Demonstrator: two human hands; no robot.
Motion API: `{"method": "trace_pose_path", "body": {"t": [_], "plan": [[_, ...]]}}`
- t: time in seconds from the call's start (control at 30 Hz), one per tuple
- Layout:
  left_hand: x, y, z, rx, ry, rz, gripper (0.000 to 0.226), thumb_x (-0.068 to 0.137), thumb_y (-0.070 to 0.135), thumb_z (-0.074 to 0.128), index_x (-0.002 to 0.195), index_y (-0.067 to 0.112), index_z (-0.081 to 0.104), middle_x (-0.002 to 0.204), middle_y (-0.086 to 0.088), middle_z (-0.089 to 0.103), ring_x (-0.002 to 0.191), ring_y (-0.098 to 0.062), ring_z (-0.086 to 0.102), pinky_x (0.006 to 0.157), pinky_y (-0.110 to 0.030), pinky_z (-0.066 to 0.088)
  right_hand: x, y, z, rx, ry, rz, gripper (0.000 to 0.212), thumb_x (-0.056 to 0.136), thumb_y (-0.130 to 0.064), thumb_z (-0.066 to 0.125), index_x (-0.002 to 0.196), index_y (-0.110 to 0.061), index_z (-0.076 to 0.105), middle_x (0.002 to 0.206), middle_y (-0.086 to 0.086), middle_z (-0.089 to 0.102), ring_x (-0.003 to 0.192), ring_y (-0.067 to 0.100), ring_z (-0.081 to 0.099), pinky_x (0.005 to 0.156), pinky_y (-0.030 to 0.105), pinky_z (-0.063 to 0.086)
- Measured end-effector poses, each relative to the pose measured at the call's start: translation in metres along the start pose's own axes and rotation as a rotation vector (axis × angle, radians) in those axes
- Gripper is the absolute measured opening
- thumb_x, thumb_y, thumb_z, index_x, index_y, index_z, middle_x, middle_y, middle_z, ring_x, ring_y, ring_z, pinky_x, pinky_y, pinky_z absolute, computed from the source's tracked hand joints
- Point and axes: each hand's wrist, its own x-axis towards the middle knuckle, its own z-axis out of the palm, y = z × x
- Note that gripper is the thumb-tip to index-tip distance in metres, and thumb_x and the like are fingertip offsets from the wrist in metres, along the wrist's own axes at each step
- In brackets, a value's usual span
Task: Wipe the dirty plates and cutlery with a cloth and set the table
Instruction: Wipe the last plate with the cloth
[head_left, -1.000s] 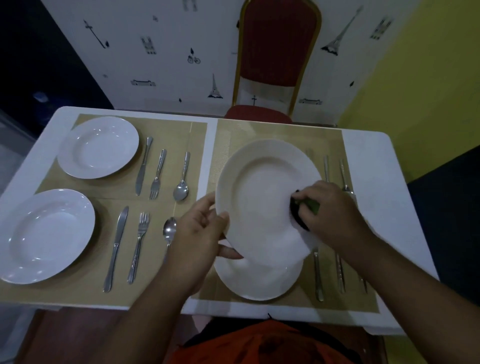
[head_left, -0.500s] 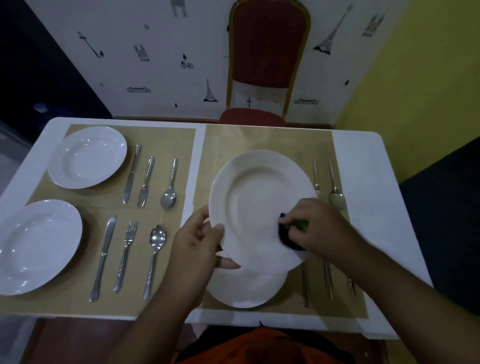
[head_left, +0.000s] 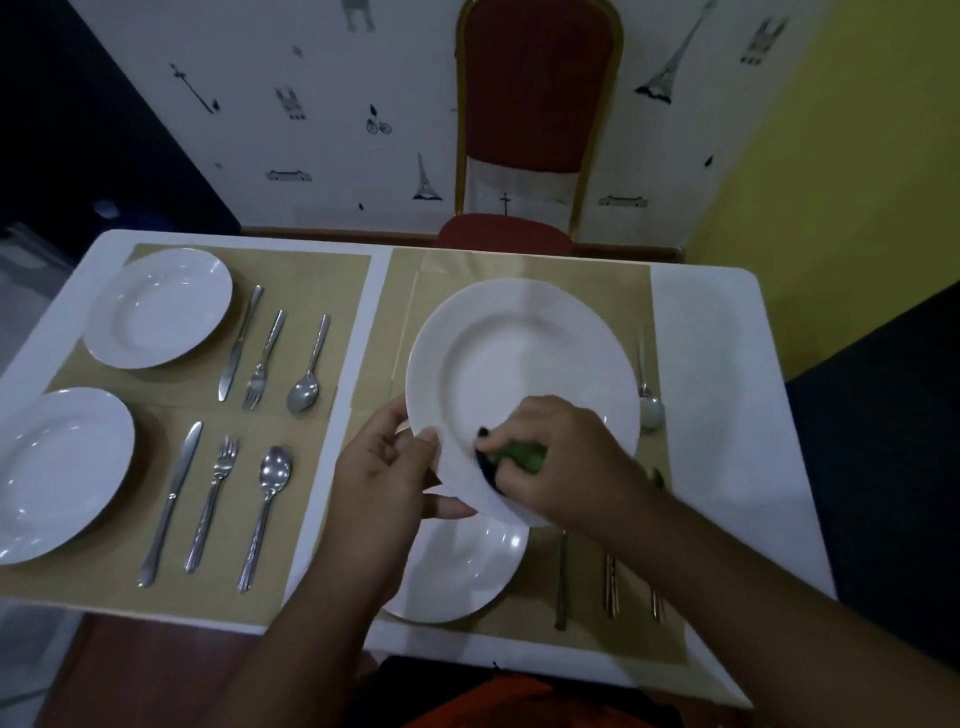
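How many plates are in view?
4. The far-left plate and near-left plate lie flat on the left; the held plate is gripped by the left hand; the lower plate lies beneath it. None apparently hidden.

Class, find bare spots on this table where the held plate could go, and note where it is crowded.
Free: the table strip right of the right mat; that mat's far band beyond the held plate. Crowded: the left mats, and the near plate with cutlery beside it.
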Motion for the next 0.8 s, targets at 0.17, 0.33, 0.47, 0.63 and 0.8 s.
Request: {"method": "trace_pose_path", "body": {"t": [0.17,0.33,0.47,0.63,0.8], "plan": [[-0.004,-0.011,0.003,0.030,0.064,0.013,0.034,0.099,0.003,0.052,0.126,0.021,0.064,0.084,-0.012,0.073,0.084,-0.036,0.073,0.059,-0.048,0.061,-0.001,0.047,-0.029,-0.160,-0.091,0.168,0.019,0.068,-0.014,0.069,0.083,-0.022,0.076,0.079,-0.006,0.066,0.075,0.009,0.059,0.073,0.029,0.051],[0.004,-0.012,0.005,-0.043,0.042,-0.022,0.035,0.100,0.002,0.051,0.127,0.020,0.063,0.073,-0.001,0.069,0.084,-0.032,0.075,0.064,-0.050,0.062,0.046,0.058,-0.026,-0.225,0.184,0.204,0.024,0.075,-0.007,0.062,0.093,-0.016,0.074,0.088,0.002,0.066,0.088,0.022,0.058,0.079,0.030,0.047],[0.033,-0.014,-0.002,-0.078,0.005,-0.059,0.032,0.101,0.005,0.052,0.126,0.022,0.063,0.079,-0.003,0.073,0.087,-0.032,0.075,0.067,-0.048,0.062,0.076,0.032,0.016,-0.060,0.245,0.219,0.026,0.074,-0.007,0.063,0.095,-0.018,0.074,0.091,-0.002,0.066,0.086,0.013,0.058,0.081,0.024,0.046],[0.095,-0.026,-0.029,-0.069,0.048,-0.132,0.034,0.103,0.006,0.049,0.132,0.020,0.059,0.096,-0.015,0.077,0.085,-0.034,0.076,0.065,-0.038,0.063,0.095,0.023,0.067,-0.157,-0.060,0.077,0.029,0.078,-0.014,0.056,0.096,-0.027,0.074,0.084,-0.004,0.063,0.080,0.016,0.050,0.071,0.032,0.044],[0.154,-0.033,-0.050,-0.099,0.049,-0.157,0.036,0.103,0.004,0.048,0.134,0.020,0.057,0.097,-0.008,0.076,0.086,-0.027,0.075,0.065,-0.049,0.063,0.119,0.054,0.068,-0.131,0.025,0.268,0.033,0.072,0.005,0.060,0.098,-0.010,0.075,0.090,0.011,0.070,0.085,0.024,0.062,0.073,0.015,0.037]]}}
